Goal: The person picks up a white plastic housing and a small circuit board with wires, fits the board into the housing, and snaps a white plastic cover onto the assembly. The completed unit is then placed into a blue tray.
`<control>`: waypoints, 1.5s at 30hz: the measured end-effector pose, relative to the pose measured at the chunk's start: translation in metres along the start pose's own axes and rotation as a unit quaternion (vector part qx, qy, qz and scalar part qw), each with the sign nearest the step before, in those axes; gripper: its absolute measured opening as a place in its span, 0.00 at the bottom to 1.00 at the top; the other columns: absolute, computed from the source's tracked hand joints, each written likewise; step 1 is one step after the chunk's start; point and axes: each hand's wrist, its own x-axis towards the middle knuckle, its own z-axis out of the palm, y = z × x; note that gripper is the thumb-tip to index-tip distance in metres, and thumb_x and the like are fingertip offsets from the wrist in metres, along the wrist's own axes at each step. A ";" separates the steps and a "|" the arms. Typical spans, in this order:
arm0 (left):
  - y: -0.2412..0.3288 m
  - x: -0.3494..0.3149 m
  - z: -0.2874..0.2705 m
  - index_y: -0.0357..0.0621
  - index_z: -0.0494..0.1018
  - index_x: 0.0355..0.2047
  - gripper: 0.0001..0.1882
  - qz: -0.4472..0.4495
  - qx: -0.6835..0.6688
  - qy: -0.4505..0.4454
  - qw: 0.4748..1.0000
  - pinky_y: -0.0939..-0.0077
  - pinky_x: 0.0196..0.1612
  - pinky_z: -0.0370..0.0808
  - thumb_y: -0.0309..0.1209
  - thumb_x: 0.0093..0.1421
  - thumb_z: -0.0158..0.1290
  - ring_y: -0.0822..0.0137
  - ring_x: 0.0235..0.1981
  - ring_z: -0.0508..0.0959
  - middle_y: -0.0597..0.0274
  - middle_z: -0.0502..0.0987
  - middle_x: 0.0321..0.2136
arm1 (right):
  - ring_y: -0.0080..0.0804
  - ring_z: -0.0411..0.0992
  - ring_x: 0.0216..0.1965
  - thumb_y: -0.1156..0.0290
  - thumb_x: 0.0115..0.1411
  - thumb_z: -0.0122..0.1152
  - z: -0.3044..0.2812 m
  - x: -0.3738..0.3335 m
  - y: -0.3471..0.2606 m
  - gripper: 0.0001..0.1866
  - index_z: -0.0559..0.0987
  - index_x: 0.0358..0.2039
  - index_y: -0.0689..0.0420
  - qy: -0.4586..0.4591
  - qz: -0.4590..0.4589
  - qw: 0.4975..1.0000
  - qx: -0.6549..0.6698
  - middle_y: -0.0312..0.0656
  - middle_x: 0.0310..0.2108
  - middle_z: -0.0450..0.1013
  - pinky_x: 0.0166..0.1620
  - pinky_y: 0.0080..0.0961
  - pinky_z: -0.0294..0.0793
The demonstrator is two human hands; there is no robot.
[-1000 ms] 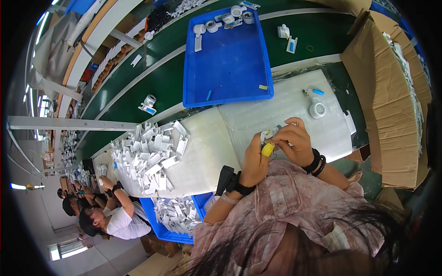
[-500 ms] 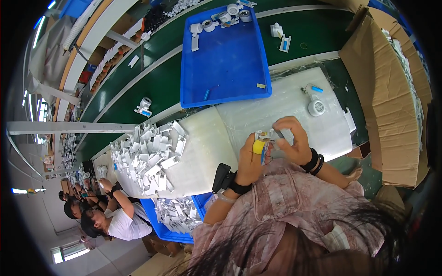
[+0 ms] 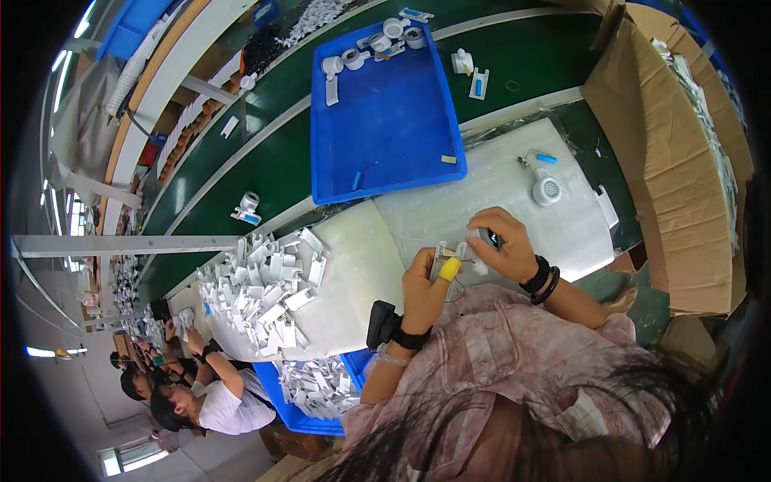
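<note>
Moved since the preceding view: left hand point(image 3: 424, 291), shifted slightly nearer and leftward; dark piece point(image 3: 492, 238) in the right hand point(image 3: 509, 251), now turned to show a lit face; blue cell formerly seen by the left thumb, now out of sight. Left hand: yellow cover point(image 3: 450, 268) at the thumb, thumb and fingers pinching a white housing point(image 3: 441, 251). Right hand: fingers curled around the dark piece, thumb toward the housing; a small white piece point(image 3: 480, 266) beneath the thumb, whether gripped cannot be told. Housing position: between the hands, above the near edge of a pale mat point(image 3: 498, 173). On the mat, far right of the hands: one white round vented unit point(image 3: 548, 189), with a blue cylinder point(image 3: 546, 159) just beyond. Left: heap of white plastic parts point(image 3: 269, 285); nearer and lower, a blue bin point(image 3: 312, 422) filled with similar pieces point(image 3: 317, 386). Far centre: blue tray point(image 3: 377, 120), white round units point(image 3: 353, 58) at its far end, yellow slip point(image 3: 448, 159) near its right near corner. Right: open cardboard box point(image 3: 662, 161). Far left of the heap: white unit point(image 3: 249, 202) on a green surface point(image 3: 546, 56).
</note>
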 end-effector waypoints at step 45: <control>0.002 0.008 0.001 0.34 0.69 0.43 0.10 -0.056 -0.045 -0.020 0.997 0.78 0.35 0.77 0.24 0.62 0.53 0.69 0.32 0.81 0.60 0.78 0.34 | 0.36 0.74 0.35 0.74 0.50 0.68 -0.003 0.001 0.003 0.13 0.78 0.37 0.58 -0.002 -0.009 1.000 -0.029 0.45 0.37 0.74 0.38 0.25 0.73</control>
